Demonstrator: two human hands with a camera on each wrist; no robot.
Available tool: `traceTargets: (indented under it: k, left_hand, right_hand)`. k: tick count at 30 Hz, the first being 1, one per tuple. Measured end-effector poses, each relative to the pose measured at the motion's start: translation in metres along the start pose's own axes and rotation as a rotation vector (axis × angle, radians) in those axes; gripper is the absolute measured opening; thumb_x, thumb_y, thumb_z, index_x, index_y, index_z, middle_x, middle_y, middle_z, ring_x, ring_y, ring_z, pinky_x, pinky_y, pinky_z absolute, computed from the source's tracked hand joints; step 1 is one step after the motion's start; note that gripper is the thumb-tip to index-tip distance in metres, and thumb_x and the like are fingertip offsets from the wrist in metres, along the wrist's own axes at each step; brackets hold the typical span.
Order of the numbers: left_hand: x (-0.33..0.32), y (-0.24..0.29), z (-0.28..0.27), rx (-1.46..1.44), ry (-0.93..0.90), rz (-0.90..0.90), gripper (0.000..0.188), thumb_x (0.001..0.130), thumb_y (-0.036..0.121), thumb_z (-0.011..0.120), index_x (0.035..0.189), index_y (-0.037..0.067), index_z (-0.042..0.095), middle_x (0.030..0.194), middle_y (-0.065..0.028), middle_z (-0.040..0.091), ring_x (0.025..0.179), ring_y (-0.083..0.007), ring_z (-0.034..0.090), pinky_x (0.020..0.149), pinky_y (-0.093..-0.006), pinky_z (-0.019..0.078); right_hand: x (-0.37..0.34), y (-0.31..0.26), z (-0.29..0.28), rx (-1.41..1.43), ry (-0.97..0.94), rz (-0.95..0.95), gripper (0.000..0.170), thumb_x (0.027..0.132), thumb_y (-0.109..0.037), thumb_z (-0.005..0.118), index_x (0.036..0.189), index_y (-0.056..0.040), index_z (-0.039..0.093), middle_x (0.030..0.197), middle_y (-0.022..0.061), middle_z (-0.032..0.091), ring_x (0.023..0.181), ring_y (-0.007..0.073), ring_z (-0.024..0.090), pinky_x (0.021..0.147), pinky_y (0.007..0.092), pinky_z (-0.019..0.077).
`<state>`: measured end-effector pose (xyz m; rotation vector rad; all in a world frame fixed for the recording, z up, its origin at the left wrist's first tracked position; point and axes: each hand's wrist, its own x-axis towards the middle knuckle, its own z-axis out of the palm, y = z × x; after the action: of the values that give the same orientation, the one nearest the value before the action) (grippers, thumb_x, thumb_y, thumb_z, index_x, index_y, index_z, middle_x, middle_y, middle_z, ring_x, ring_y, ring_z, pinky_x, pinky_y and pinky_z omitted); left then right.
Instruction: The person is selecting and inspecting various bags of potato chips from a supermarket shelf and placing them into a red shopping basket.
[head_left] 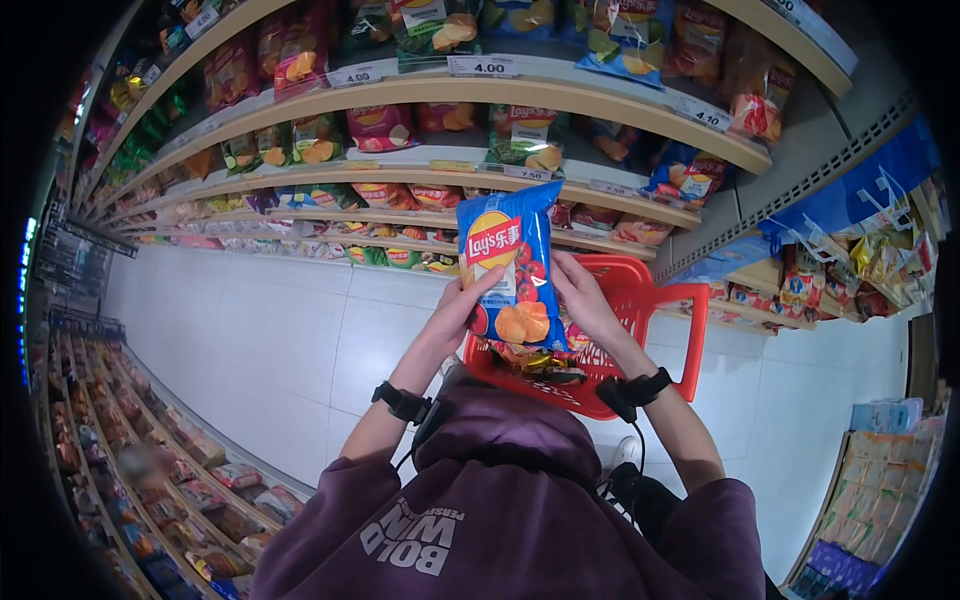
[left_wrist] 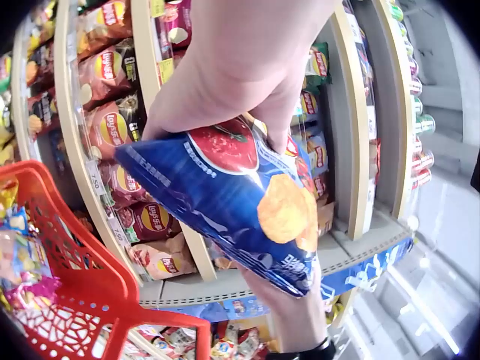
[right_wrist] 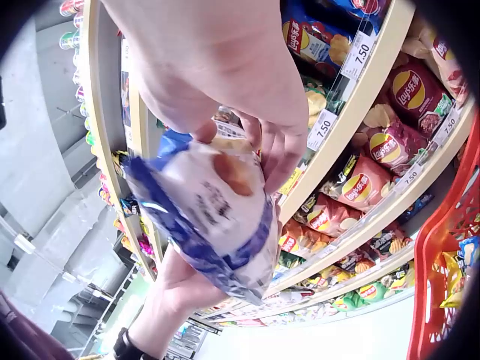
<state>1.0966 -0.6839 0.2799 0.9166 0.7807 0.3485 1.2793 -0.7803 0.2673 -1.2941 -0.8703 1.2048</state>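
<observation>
A blue Lay's bag of potato chips, printed with red tomatoes and chips, is held between both hands over a red shopping basket. My left hand grips its left side, thumb lying across the front. On the opposite side my right hand holds the bag's edge, some of its fingers hidden behind it. The left wrist view shows the blue front of the bag from its lower end. Its white and blue back faces the right wrist camera, with the right fingers bent at its edge.
Curved shelves of chip bags with price tags stand ahead. Snack packs lie in the basket. Another shelf row runs along the left, and hanging packs are at the right. Pale floor tiles lie between.
</observation>
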Motion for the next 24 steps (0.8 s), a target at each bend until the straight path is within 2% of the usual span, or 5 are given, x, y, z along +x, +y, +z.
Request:
traceTargets:
  k: [3, 7, 13, 21, 24]
  left_hand:
    - [0.006, -0.005, -0.004, 0.231, 0.119, 0.101, 0.054, 0.084, 0.034, 0.069, 0.122, 0.000, 0.052, 0.112, -0.0078, 0.062, 0.098, -0.0143, 0.061, 0.083, -0.0282, 0.0497]
    - [0.005, -0.003, 0.005, 0.365, 0.126, 0.226, 0.052, 0.081, 0.027, 0.073, 0.118, -0.003, 0.052, 0.110, -0.0091, 0.063, 0.095, -0.0138, 0.062, 0.082, -0.0273, 0.0502]
    - [0.004, -0.001, 0.006, 0.392, 0.083, 0.242, 0.058, 0.078, 0.023, 0.076, 0.122, -0.003, 0.048, 0.112, -0.0108, 0.061, 0.097, -0.0156, 0.061, 0.083, -0.0279, 0.0509]
    - [0.034, -0.055, -0.015, 0.214, 0.030, -0.256, 0.066, 0.080, 0.024, 0.073, 0.128, -0.006, 0.040, 0.113, -0.0147, 0.060, 0.098, -0.0187, 0.063, 0.082, -0.0301, 0.0549]
    - [0.036, -0.086, -0.030, 0.294, -0.010, -0.421, 0.071, 0.080, 0.028, 0.073, 0.130, -0.007, 0.038, 0.115, -0.0151, 0.058, 0.100, -0.0190, 0.062, 0.083, -0.0301, 0.0539]
  right_hand:
    - [-0.012, -0.023, 0.007, -0.049, 0.106, 0.131, 0.057, 0.094, -0.037, 0.055, 0.135, -0.0022, 0.036, 0.120, 0.0144, 0.055, 0.110, 0.0176, 0.054, 0.093, 0.0306, 0.0424]
    - [-0.005, 0.012, 0.009, -0.174, 0.111, -0.065, 0.055, 0.089, -0.028, 0.063, 0.131, -0.0034, 0.038, 0.122, 0.0122, 0.055, 0.109, 0.0185, 0.056, 0.094, 0.0326, 0.0443]
    - [-0.005, 0.001, -0.001, 0.312, 0.076, 0.138, 0.056, 0.087, -0.024, 0.067, 0.131, -0.0033, 0.039, 0.122, 0.0106, 0.055, 0.109, 0.0179, 0.056, 0.091, 0.0310, 0.0472]
    - [-0.014, 0.069, -0.016, 0.151, -0.061, 0.330, 0.072, 0.081, -0.039, 0.071, 0.132, -0.0015, 0.038, 0.124, 0.0126, 0.054, 0.111, 0.0209, 0.055, 0.092, 0.0312, 0.0467]
    - [-0.026, 0.140, -0.017, 0.023, -0.062, 0.627, 0.082, 0.078, -0.051, 0.068, 0.135, -0.0024, 0.035, 0.128, 0.0132, 0.051, 0.112, 0.0226, 0.056, 0.087, 0.0360, 0.0501]
